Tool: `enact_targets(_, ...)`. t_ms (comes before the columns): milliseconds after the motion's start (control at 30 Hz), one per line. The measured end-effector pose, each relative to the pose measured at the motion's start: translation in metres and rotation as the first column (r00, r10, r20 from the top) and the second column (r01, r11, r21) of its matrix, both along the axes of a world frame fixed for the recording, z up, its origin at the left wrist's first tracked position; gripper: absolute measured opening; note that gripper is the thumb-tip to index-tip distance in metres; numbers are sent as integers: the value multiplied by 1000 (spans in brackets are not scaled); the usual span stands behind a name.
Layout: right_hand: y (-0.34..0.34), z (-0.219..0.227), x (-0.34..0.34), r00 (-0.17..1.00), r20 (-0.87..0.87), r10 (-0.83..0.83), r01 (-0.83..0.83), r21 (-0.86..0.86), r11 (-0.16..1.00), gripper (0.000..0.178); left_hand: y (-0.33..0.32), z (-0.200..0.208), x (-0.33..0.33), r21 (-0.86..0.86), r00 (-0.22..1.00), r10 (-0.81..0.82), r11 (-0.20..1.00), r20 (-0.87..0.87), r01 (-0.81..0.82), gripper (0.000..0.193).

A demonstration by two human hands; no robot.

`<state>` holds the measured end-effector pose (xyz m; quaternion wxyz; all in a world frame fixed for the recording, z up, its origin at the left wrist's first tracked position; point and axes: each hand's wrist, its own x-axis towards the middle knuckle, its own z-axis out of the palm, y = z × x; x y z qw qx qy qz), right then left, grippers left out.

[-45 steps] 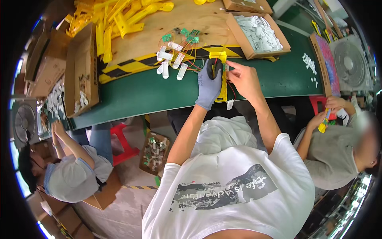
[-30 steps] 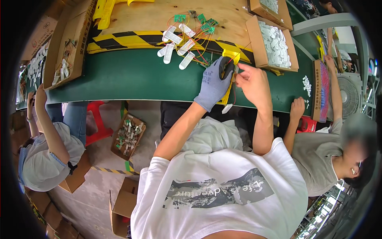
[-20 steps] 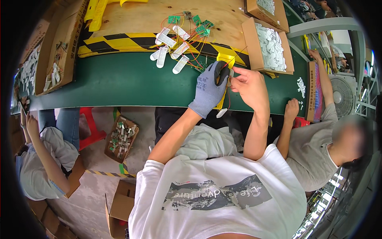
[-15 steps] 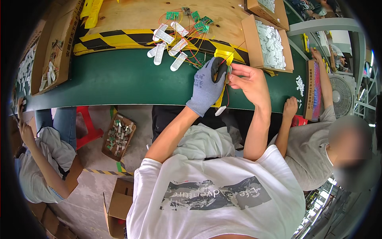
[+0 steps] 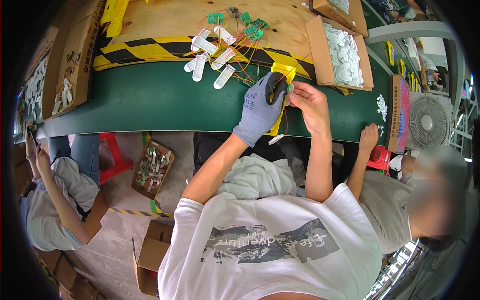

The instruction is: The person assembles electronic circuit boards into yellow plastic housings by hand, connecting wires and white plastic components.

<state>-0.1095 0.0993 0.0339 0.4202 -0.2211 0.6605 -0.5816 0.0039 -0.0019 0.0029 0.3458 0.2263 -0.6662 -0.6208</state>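
Observation:
My left hand (image 5: 260, 110), in a grey-blue glove with dark fingertips, is closed at the table's front edge, its fingers curled around a small piece they mostly hide. My bare right hand (image 5: 311, 106) pinches a small pale-green piece (image 5: 290, 88) against the left fingertips. Beneath both hands lies a yellow holder (image 5: 283, 70). A red wire runs down from the hands to a small white part (image 5: 275, 139) hanging past the edge. Just beyond my left hand are several white plastic strips (image 5: 223, 77) wired to green circuit boards (image 5: 253, 33).
An open carton (image 5: 320, 60) of white plastic pieces stands at right, another carton (image 5: 80, 60) at left. A wooden board (image 5: 165, 22) edged with striped tape spans the back. Co-workers sit on both sides; a fan (image 5: 427, 121) is far right. A box of parts (image 5: 153, 169) sits on the floor.
My right hand has shifted slightly, its fingers still at the small piece. The co-worker at right has drawn the raised arm back from the far carton. My left hand stays put.

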Motion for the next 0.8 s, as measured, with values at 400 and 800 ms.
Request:
enact_targets(400,-4,-14,16,986,-27,-164,155,-209,966,28,0,10,3,-106,994,-14,994,104,25,20)
enact_targets(800,7,-21,19,951,-290,-108,40,-229,973,31,5,3,-5,-204,993,-54,976,109,75,20)
